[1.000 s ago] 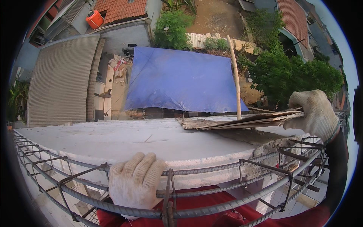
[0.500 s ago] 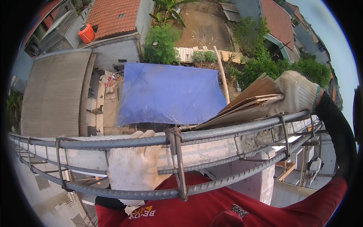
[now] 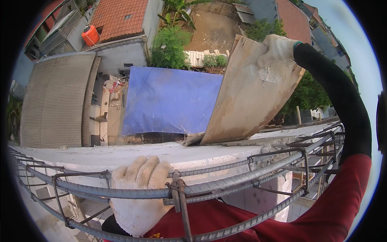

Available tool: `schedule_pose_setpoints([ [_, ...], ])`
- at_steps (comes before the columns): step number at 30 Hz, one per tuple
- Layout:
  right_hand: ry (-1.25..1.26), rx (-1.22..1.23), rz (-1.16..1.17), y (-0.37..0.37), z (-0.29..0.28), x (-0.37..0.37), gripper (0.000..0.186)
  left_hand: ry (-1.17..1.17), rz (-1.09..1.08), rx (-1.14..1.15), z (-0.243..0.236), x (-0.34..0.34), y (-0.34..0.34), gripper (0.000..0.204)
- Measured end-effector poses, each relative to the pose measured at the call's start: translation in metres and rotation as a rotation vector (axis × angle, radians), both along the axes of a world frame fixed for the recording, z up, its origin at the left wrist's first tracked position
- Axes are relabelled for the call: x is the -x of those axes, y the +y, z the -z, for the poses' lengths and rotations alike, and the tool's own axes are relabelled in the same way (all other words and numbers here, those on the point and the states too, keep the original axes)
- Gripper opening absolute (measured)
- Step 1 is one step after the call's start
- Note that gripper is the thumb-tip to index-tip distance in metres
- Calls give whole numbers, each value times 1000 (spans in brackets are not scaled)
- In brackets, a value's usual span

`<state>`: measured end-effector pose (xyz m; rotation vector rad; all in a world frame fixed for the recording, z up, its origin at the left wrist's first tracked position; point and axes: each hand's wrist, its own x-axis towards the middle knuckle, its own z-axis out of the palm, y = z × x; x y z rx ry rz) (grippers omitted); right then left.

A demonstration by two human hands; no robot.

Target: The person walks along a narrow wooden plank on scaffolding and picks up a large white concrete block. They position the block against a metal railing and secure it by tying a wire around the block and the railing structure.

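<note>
My right hand (image 3: pixel 278 50), in a white knit glove, grips the upper edge of a worn plywood sheet (image 3: pixel 252 92). The sheet stands tilted, its lower edge at the top of the white block wall (image 3: pixel 92 155). Pale crusted residue marks its face near the glove. My left hand (image 3: pixel 139 189), gloved likewise, is at the steel rebar cage (image 3: pixel 225 184), fingers curled together by a long ribbed bar. Part of its grip is hidden. A wire-tied stirrup (image 3: pixel 177 189) stands just right of this hand.
A blue tarp (image 3: pixel 169 101) stretches below, beyond the wall. Left of it lies a corrugated roof (image 3: pixel 56 101); an orange tank (image 3: pixel 90 35) and tiled roofs are farther off. Trees (image 3: pixel 171 46) grow behind the tarp. The rebar cage runs across in front of my body, with a drop beyond the wall.
My right hand has raised the plywood from lying low along the wall to a steep tilt, moving up and left. The cage sits lower in view, and my left hand's fingers are more curled.
</note>
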<state>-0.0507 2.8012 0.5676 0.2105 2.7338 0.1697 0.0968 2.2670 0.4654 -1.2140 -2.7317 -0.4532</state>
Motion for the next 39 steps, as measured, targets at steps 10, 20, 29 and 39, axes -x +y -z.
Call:
schedule_pose_setpoints([
  [10,172,72,21,-28,-3,-65,70,-3,28,153,-17,17,3,42],
  [20,135,59,-19,-12,4,-20,70,-85,-28,129,-36,9,7,52],
  [29,80,103,-3,30,38,44,68,-73,-38,94,-32,8,10,44],
  [39,-124,51,-130,-80,-54,-102,50,-138,17,78,-35,17,10,48],
])
